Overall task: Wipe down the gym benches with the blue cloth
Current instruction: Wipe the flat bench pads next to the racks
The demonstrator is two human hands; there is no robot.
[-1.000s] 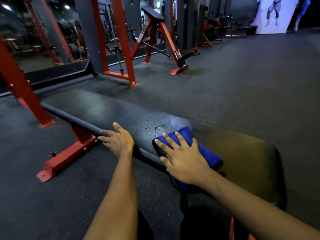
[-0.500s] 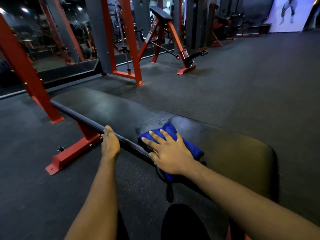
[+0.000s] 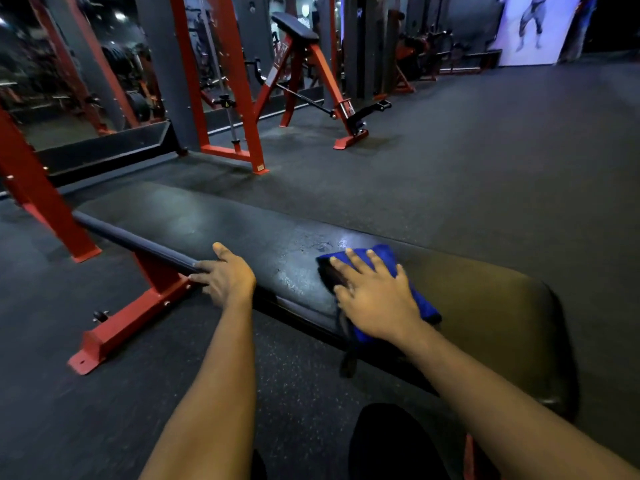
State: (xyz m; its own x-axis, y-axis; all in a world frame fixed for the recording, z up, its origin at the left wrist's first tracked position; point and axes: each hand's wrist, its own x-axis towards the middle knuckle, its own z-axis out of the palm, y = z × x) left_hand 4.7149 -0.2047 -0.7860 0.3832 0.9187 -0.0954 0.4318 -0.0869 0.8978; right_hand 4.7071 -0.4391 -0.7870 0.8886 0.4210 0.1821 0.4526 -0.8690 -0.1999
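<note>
Now, right hand (image 3: pixel 375 299) flat on blue cloth (image 3: pixel 424 303), left hand (image 3: pixel 227 278) gripping bench (image 3: pixel 194 223) edge, bench running left-right.

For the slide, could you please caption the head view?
Right hand presses a folded blue cloth onto the black padded bench; left hand grips its edge.

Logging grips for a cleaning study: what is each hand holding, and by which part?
Right hand presses flat on the blue cloth, palm on its middle, not gripping. Left hand grips the bench at its near edge.
</note>
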